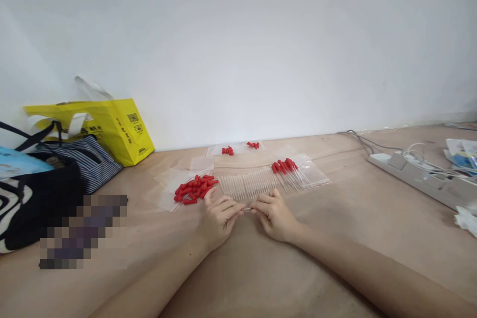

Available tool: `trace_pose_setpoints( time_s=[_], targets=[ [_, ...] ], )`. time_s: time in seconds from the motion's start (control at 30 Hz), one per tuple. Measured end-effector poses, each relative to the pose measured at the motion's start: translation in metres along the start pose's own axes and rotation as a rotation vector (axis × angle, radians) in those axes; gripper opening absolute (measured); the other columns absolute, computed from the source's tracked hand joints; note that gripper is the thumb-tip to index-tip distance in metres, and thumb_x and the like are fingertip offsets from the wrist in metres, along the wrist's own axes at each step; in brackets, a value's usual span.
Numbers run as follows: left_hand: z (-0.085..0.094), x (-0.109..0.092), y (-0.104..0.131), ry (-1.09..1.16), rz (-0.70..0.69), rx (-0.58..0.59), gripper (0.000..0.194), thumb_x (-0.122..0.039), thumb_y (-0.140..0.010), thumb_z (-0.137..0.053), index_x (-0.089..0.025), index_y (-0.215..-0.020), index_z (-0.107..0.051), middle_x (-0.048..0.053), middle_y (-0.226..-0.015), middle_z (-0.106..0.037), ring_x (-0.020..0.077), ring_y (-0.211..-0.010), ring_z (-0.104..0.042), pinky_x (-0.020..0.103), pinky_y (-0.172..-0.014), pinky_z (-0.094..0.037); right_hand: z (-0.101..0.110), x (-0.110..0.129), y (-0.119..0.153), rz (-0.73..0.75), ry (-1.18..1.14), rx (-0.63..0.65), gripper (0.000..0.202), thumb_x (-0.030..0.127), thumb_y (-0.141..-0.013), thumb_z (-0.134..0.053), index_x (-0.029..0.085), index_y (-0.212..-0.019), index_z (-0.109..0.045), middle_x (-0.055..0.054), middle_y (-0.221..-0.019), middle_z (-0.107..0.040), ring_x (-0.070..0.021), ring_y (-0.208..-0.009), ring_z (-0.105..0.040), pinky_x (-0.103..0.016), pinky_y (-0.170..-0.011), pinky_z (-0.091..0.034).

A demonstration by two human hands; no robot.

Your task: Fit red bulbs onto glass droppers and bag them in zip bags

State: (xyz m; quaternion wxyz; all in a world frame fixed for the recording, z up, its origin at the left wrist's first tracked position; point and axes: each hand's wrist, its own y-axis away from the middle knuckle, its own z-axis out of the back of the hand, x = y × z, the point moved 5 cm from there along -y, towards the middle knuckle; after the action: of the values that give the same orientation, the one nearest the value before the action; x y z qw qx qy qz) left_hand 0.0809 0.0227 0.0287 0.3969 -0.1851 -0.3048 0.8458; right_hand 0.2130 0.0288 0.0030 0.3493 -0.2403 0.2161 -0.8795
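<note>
My left hand [220, 216] and my right hand [274, 214] meet near the front of the laid-out pieces, fingertips pinched on the two ends of one thin clear tube [247, 209]. Just beyond them lies a row of similar thin clear tubes [246, 185], side by side. Left of the row, close to my left fingers, is a pile of red rubber dropper bulbs [194, 188] on clear plastic bags. To the right, several tubes with red bulbs on their ends [285, 166] lie on another clear bag [316, 175].
Two small groups of red bulbs [227, 151] lie on bags near the wall. A yellow bag [126, 131], a striped pouch [99, 159] and a black bag [55, 203] stand left, beside a blurred-out object [84, 233]. A white power strip [417, 179] with cables lies right.
</note>
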Motion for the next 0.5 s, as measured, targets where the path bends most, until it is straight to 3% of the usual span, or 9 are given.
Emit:
trace_pose_setpoints(
  time_s=[0.17, 0.3, 0.5],
  targets=[
    [-0.002, 0.005, 0.0, 0.012, 0.03, 0.014, 0.013, -0.025, -0.083, -0.049, -0.026, -0.089, -0.061, -0.005, -0.07, -0.067, 0.0125, -0.072, -0.059, 0.044, -0.097, -0.014, -0.004, 0.001, -0.003, -0.08, -0.069, 0.044, 0.021, 0.015, -0.085, -0.039, 0.018, -0.083, -0.059, -0.002, -0.075, -0.06, -0.0115, -0.069, -0.05, -0.027, -0.067, -0.024],
    [0.0, 0.021, 0.005, 0.034, 0.16, 0.017, 0.031, -0.036, -0.077, -0.058, -0.022, -0.104, -0.053, -0.001, -0.079, -0.067, 0.0165, -0.08, -0.059, 0.045, -0.095, -0.016, 0.0, -0.005, -0.004, -0.115, -0.099, 0.049, 0.02, 0.019, -0.087, -0.039, 0.018, -0.084, -0.059, -0.002, -0.077, -0.062, -0.0116, -0.071, -0.052, -0.027, -0.068, -0.024],
    [0.007, 0.024, 0.006, 0.012, 0.151, 0.02, 0.009, -0.029, -0.079, -0.055, -0.025, -0.083, -0.062, -0.004, -0.075, -0.067, 0.014, -0.074, -0.058, 0.043, -0.097, -0.016, 0.009, -0.017, -0.001, -0.062, -0.156, 0.046, 0.018, 0.025, -0.087, -0.04, 0.018, -0.085, -0.057, -0.003, -0.08, -0.062, -0.0124, -0.075, -0.054, -0.027, -0.071, -0.028]
  ],
)
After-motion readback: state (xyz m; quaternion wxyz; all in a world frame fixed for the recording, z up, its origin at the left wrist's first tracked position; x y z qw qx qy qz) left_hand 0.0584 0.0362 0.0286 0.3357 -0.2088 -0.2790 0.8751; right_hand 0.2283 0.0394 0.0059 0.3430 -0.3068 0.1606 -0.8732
